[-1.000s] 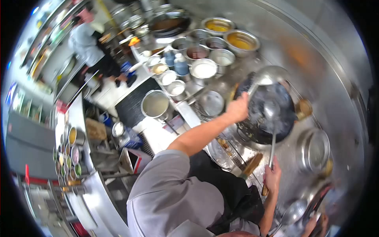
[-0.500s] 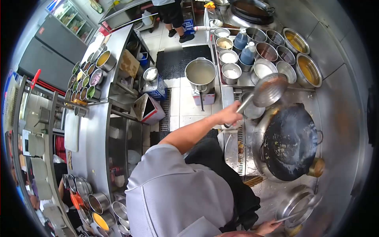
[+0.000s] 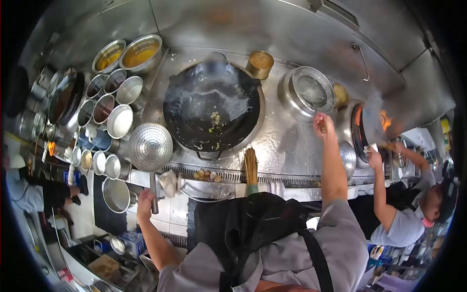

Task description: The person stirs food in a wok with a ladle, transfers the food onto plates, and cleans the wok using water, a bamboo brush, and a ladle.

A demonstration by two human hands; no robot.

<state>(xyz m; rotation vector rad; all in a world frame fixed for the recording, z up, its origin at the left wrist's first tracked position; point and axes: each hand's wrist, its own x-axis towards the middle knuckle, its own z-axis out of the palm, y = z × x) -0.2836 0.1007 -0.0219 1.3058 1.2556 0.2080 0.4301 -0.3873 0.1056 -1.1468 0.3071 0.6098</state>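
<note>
My left hand [image 3: 145,203] is closed round the handle of a perforated skimmer [image 3: 151,147]. The skimmer's round bowl is held just left of the wok, near several small pots. A large black wok [image 3: 212,104] sits on the range with small yellowish and pale food bits inside. My right hand [image 3: 324,125] grips a ladle by its handle; its head is over or in a round steel pot [image 3: 294,97] right of the wok, and its outline is hard to make out.
Steel pots of white and dark ingredients [image 3: 120,121] and two bowls of yellow liquid [image 3: 141,52] stand at left. A bamboo brush [image 3: 250,168] lies at the range's front, a tin can [image 3: 260,64] behind the wok. At right, a co-worker [image 3: 404,219] works beside a flaming wok [image 3: 359,131].
My view has swung right, bringing the range to the centre and the co-worker into view. The skimmer stays in my left hand, its bowl now facing up more. The ladle stays in my right.
</note>
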